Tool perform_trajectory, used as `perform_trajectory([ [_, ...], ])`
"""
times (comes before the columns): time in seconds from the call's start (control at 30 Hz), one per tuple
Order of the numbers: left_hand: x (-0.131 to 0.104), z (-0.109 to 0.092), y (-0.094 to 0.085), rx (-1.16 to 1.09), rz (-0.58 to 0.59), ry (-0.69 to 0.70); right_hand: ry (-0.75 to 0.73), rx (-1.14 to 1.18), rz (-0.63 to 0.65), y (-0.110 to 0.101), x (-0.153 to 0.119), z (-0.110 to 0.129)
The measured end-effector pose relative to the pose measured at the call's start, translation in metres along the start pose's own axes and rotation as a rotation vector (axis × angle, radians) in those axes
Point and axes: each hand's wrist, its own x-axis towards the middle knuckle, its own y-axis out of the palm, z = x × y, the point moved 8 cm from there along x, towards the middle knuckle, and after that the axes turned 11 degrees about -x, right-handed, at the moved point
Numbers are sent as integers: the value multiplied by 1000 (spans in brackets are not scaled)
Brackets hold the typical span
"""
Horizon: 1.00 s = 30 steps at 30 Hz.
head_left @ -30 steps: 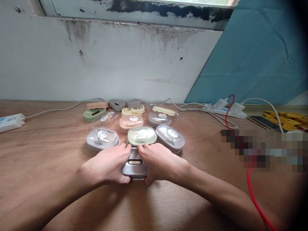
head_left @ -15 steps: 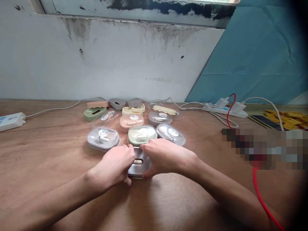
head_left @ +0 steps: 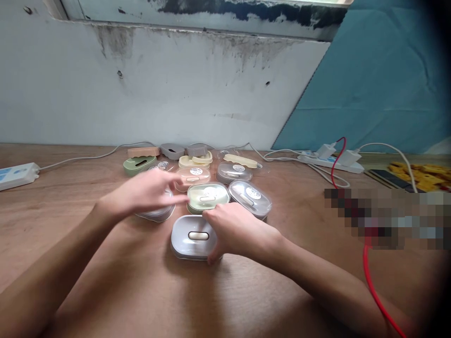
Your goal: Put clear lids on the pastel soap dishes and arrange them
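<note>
A grey oval soap box (head_left: 190, 244) with a clear lid and a pale oblong piece in its middle slot sits at the front. My right hand (head_left: 234, 230) grips its right end, thumb at the near edge and fingers at the far edge. My left hand (head_left: 148, 190) is raised, fingers apart and slightly blurred, holding nothing. It is above another lidded grey box (head_left: 158, 213), hiding much of it. Just behind the front box stands a green lidded box (head_left: 200, 199). A grey one (head_left: 259, 204) with a round sticker lies to its right.
Farther back are a pink lidded box (head_left: 197, 177), another grey one (head_left: 227, 174), a green base (head_left: 132, 168) and loose cream parts (head_left: 241, 161). Power strips lie at the left (head_left: 21, 176) and right (head_left: 329, 162). A red cable (head_left: 369, 277) runs down beside my right arm.
My left hand has let go of the front box and moved up and left, over the left grey box. My right hand stays on the front box, which now shows more fully.
</note>
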Motion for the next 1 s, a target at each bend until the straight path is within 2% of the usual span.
perform_trajectory([
  [0.03,8,15,-15,24,-78,1,5,4,11,0,-1,0],
  [0.1,19,58,-46,104,-313,-131,11,7,20,-1,-1,-1],
  [0.13,21,80,-57,109,-395,-212,10,4,19,-1,-1,-1],
  [0.17,24,101,-61,106,-430,-275,7,1,15,-1,-1,0],
  [0.2,26,119,-60,98,-421,-340,4,0,11,-1,-1,0],
  [0.27,30,145,-49,59,-326,-412,5,6,5,-1,0,1],
  [0.37,31,159,-33,39,-236,-446,10,18,-8,-1,0,3],
  [0.5,28,151,-37,85,-298,-430,0,13,-13,-2,-1,6],
  [0.6,25,133,-48,111,-321,-374,2,11,4,-1,-2,6],
  [0.73,19,110,-62,83,-348,-402,-21,36,-4,0,0,8],
  [0.8,17,94,-65,53,-348,-357,-59,56,-25,1,0,8],
  [0.87,16,71,-57,-18,-230,-230,-100,84,-54,0,-1,7],
  [0.97,5,27,-30,-108,78,29,-151,141,-74,-5,-9,-1],
  [1.0,-2,14,-23,-83,137,92,-158,159,-64,-7,-13,-5],
])
